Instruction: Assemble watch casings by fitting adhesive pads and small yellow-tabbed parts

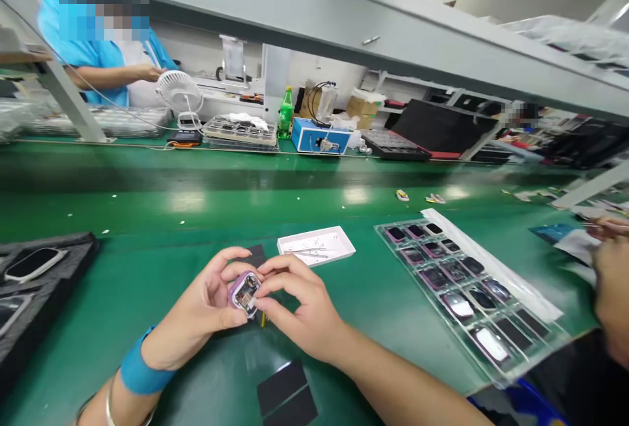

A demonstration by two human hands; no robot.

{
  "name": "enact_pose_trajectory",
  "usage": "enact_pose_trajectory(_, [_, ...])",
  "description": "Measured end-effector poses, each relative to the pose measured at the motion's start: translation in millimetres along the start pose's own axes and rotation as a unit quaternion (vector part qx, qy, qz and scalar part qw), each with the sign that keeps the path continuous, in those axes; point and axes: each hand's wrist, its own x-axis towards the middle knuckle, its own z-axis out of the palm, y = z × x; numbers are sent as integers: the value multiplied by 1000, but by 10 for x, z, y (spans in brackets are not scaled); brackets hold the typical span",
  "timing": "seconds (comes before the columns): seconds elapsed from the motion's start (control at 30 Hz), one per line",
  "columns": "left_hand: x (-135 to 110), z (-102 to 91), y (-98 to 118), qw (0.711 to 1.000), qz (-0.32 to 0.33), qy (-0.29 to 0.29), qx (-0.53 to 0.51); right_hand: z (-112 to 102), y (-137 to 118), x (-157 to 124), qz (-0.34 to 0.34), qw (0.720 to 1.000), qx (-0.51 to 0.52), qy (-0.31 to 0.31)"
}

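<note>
My left hand point(209, 298) is closed around a small purple-framed watch case point(246, 293), its thumb along the near edge. The case has its inner electronics exposed, facing up. My right hand point(299, 305) is pinched at the right side of the case, thumb and fingertips over the opening. Something small and whitish shows by those fingertips, too small to name. Under the hands lies a dark pad point(256, 255), mostly covered. Just beyond them, a white shallow box point(344, 252) contains tweezers point(314, 252) and several tiny parts.
To the right, a clear tray point(388, 249) holds several watch-like units. Black rectangular pieces point(287, 390) lie nearest me. A foam tray point(73, 262) stands at left. Another person's hand point(612, 269) is at far right; a person in blue point(103, 65) sits across. A shelf point(314, 13) spans overhead.
</note>
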Motion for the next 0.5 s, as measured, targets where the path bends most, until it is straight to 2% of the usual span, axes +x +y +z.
enact_pose_trajectory(0.23, [11, 15, -20, 1000, 16, 26, -2, -12, 24, 17, -16, 999, -39, 5])
enact_pose_trajectory(0.4, [35, -20, -30, 1000, 7, 6, 20, -10, 34, 12, 8, 997, -79, -15])
enact_pose_trajectory(0.5, [49, -33, -38, 1000, 3, 11, 24, 9, 7, 1, -16, 993, -111, -26])
